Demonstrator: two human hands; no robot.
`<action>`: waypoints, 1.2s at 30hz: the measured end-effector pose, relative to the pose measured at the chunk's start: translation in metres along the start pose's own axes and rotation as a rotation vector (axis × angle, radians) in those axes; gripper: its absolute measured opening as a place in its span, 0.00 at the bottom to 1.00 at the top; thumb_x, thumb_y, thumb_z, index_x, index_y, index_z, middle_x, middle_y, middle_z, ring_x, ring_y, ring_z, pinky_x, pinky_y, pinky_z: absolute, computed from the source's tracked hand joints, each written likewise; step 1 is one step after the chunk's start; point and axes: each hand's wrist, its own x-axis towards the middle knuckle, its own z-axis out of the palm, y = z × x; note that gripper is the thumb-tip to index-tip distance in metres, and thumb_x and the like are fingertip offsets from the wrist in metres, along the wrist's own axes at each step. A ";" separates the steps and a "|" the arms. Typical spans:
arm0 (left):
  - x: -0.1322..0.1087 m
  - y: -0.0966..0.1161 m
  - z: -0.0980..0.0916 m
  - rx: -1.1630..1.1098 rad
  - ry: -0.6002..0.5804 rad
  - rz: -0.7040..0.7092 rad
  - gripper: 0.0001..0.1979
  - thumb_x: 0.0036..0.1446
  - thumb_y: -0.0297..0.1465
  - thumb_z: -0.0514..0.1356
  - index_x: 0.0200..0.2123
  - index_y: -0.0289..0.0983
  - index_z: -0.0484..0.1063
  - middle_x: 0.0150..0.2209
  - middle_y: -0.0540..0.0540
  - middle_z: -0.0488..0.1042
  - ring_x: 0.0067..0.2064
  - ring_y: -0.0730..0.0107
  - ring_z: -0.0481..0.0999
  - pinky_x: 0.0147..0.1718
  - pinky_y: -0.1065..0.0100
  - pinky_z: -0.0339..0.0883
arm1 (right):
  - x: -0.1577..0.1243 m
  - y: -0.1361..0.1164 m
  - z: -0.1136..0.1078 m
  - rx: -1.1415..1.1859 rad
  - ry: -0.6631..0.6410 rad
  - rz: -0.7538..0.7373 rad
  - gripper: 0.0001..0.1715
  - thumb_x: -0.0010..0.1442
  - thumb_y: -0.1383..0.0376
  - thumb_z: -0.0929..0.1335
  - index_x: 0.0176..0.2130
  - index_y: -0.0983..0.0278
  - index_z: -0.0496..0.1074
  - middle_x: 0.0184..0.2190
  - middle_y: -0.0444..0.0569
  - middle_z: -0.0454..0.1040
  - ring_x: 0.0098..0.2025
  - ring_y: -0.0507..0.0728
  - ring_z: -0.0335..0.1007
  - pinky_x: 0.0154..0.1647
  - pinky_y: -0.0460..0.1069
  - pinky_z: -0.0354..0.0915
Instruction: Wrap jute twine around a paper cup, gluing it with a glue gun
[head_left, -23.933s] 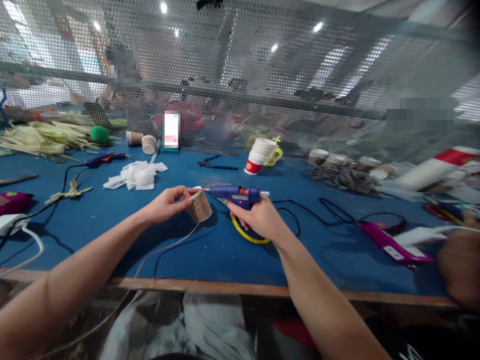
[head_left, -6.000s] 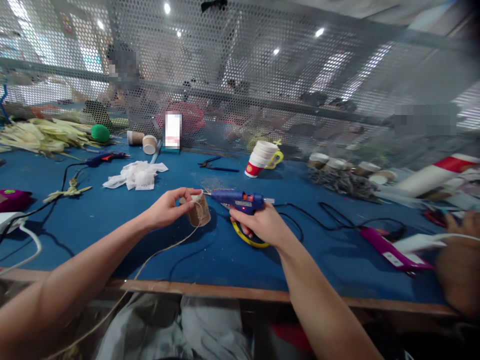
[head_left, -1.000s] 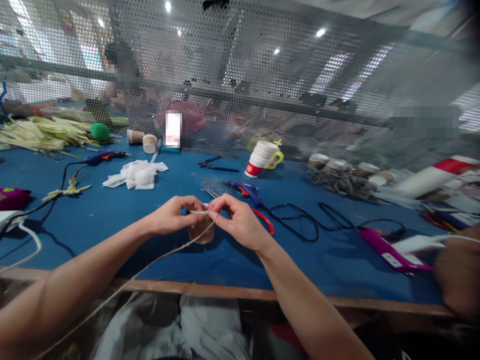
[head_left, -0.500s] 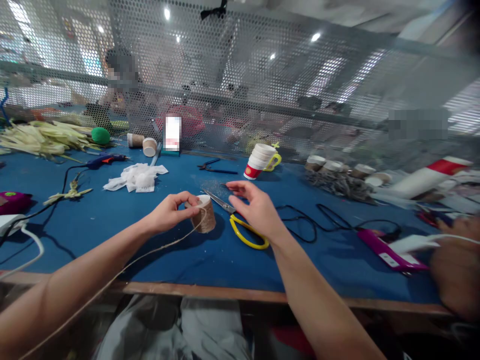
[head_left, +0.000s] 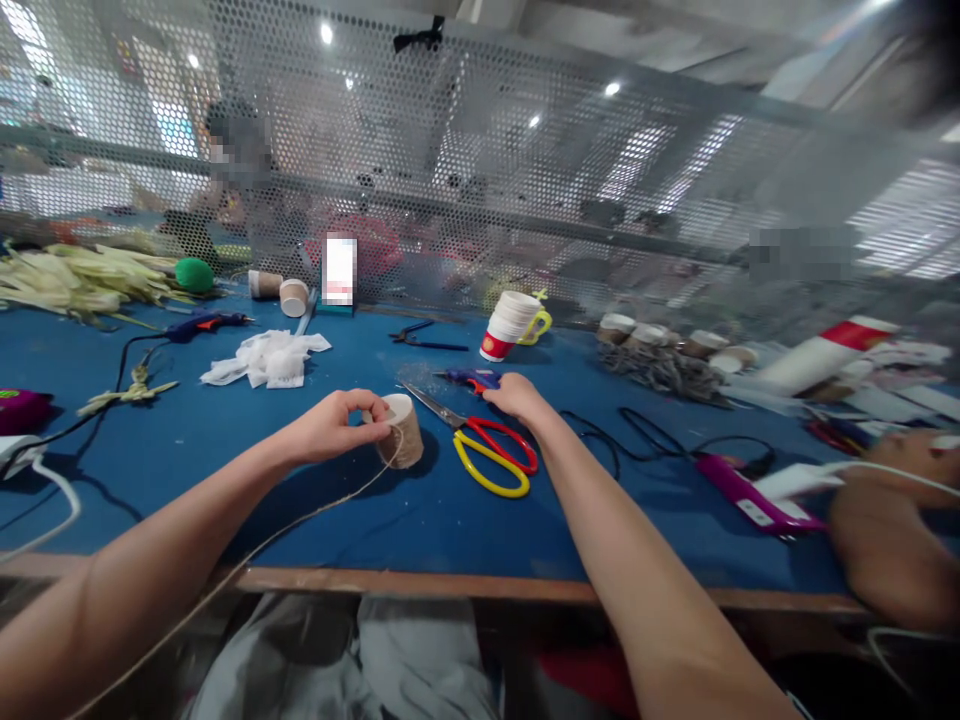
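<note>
My left hand (head_left: 341,425) pinches the rim of a small paper cup (head_left: 405,450) wrapped in brown twine. From the cup a loose strand of twine (head_left: 315,510) trails over my left forearm side and off the table's front edge. On the right, my right hand (head_left: 519,396) is closed around the back end of a blue and red glue gun (head_left: 474,379), whose nozzle points left; its grip is partly hidden by my fingers. Scissors (head_left: 457,425) with one red and one yellow handle lie open between the cup and my right forearm.
Behind are pliers (head_left: 427,338), stacked paper cups (head_left: 510,325), a crumpled white cloth (head_left: 270,358) and a phone (head_left: 339,270). A second glue gun (head_left: 206,325) lies left. A purple power strip (head_left: 757,497) and another person's arm (head_left: 896,530) are at right.
My right hand has moved from above the scissors onto the glue gun and closed on it, uncovering the red scissor handle. The left hand still holds the cup. The view has shifted slightly.
</note>
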 end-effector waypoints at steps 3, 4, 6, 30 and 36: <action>0.001 -0.002 -0.001 -0.018 -0.018 -0.030 0.08 0.51 0.33 0.55 0.25 0.34 0.65 0.34 0.45 0.73 0.39 0.67 0.69 0.42 0.66 0.60 | -0.012 -0.006 -0.008 0.216 0.010 0.036 0.01 0.46 0.72 0.67 0.25 0.67 0.67 0.17 0.50 0.71 0.21 0.55 0.69 0.21 0.47 0.65; 0.001 -0.003 -0.001 -0.033 -0.020 -0.034 0.09 0.51 0.34 0.55 0.25 0.34 0.65 0.34 0.45 0.73 0.37 0.68 0.70 0.41 0.66 0.61 | -0.019 -0.009 -0.013 0.287 0.021 0.024 0.03 0.47 0.71 0.66 0.28 0.67 0.67 0.19 0.49 0.72 0.21 0.53 0.69 0.22 0.46 0.65; 0.002 -0.007 0.001 -0.060 -0.004 -0.042 0.10 0.52 0.35 0.55 0.26 0.34 0.66 0.32 0.46 0.73 0.35 0.70 0.69 0.39 0.68 0.62 | -0.036 -0.017 -0.024 0.449 0.012 -0.020 0.06 0.48 0.69 0.66 0.32 0.66 0.67 0.23 0.48 0.73 0.22 0.51 0.69 0.24 0.45 0.67; 0.007 -0.020 0.008 -0.090 0.248 -0.141 0.11 0.49 0.37 0.56 0.24 0.34 0.65 0.23 0.52 0.67 0.26 0.76 0.64 0.28 0.73 0.58 | -0.122 -0.056 -0.009 0.553 0.023 -0.350 0.10 0.50 0.63 0.67 0.21 0.60 0.62 0.12 0.40 0.64 0.14 0.51 0.61 0.18 0.46 0.61; 0.007 -0.019 0.009 -0.083 0.241 -0.143 0.11 0.50 0.37 0.56 0.24 0.34 0.65 0.24 0.51 0.67 0.27 0.76 0.63 0.31 0.72 0.59 | -0.125 -0.057 -0.009 0.481 0.065 -0.362 0.10 0.50 0.63 0.67 0.23 0.61 0.61 0.14 0.40 0.65 0.16 0.50 0.61 0.20 0.45 0.60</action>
